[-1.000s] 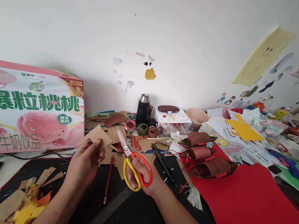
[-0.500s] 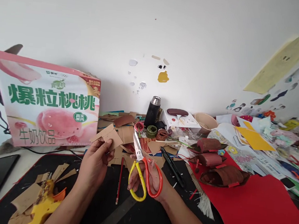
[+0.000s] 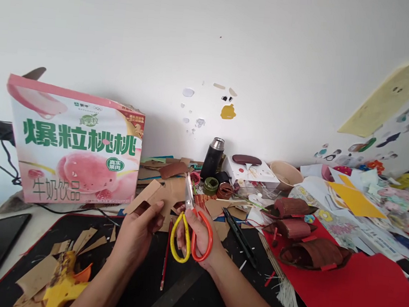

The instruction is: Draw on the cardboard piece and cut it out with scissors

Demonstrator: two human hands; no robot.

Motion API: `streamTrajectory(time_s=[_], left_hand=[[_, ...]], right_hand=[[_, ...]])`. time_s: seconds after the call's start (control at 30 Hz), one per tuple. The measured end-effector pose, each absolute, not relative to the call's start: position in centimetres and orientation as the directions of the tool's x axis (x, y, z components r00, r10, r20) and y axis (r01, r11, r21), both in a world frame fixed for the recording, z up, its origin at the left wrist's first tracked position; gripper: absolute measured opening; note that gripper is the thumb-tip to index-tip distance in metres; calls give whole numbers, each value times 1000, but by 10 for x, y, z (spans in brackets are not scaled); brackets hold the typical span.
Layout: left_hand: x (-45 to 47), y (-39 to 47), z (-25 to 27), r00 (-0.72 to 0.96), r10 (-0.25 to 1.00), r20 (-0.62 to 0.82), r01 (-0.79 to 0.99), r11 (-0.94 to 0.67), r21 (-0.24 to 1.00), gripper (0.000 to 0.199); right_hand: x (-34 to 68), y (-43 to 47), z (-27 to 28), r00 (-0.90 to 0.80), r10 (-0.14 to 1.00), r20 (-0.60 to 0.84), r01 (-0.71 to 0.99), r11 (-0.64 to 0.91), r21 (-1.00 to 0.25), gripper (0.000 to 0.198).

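Currently the left hand (image 3: 139, 231) pinches a small piece of brown cardboard (image 3: 150, 192) between thumb and fingers above the black mat (image 3: 145, 283), while the right hand (image 3: 200, 235) grips 1 pair of scissors (image 3: 189, 203), its yellow and red handles low and its blades pointing up, just beside the cardboard. Below, a red pencil (image 3: 165, 263) lies between the forearms, and a black cutter (image 3: 241, 239) lies to the right, near 3 brown boat-shaped models (image 3: 316, 253).

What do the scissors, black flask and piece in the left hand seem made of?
Scissors: seemingly steel blades, by their shine; glossy handles, probably plastic-coated. Flask: metal top, by its silvery sheen; body's material unclear. Held piece: likely cardboard, matte brown.
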State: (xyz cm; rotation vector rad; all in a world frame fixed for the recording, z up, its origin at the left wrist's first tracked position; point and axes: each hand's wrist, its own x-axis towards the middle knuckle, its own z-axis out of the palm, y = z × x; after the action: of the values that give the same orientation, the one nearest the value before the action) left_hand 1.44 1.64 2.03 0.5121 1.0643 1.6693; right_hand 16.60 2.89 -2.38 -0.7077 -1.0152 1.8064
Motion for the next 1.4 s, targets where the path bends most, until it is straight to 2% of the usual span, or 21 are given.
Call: streamTrajectory(time_s=[0.17, 0.3, 0.4, 0.6, 0.77, 0.93, 1.1, 1.4], left_hand=[[24, 7, 16, -212, 968, -135, -399, 40, 916, 51], [26, 3, 12, -149, 987, -66, -275, 23, 961, 42], [24, 3, 12, -151, 987, -52, -273, 9, 962, 43], [6, 8, 20, -227, 974, -9, -311, -64, 948, 64], [-2, 11, 20, -240, 971, -17, -157, -22, 987, 44], [-7, 21, 16, -387, 922, 4, -342, -147, 928, 31], [-13, 26, 16, -487, 873, 21, -404, -246, 881, 28], [-22, 30, 19, -611, 792, -2, -477, -366, 799, 29]], right_hand=[[179, 25, -27, -433, 901, -31, -354, -201, -913, 58], [187, 22, -19, -402, 914, -45, -349, -199, -916, 52], [187, 23, -13, -410, 911, -37, -349, -194, -917, 50], [188, 23, -13, -408, 913, 6, -366, -158, -917, 46], [189, 23, -14, -437, 900, 13, -366, -164, -916, 49], [189, 22, -14, -501, 865, 21, -347, -179, -921, 67], [187, 18, -17, -622, 782, 39, -325, -213, -921, 92], [187, 14, -23, -726, 686, 50, -308, -259, -915, 95]])
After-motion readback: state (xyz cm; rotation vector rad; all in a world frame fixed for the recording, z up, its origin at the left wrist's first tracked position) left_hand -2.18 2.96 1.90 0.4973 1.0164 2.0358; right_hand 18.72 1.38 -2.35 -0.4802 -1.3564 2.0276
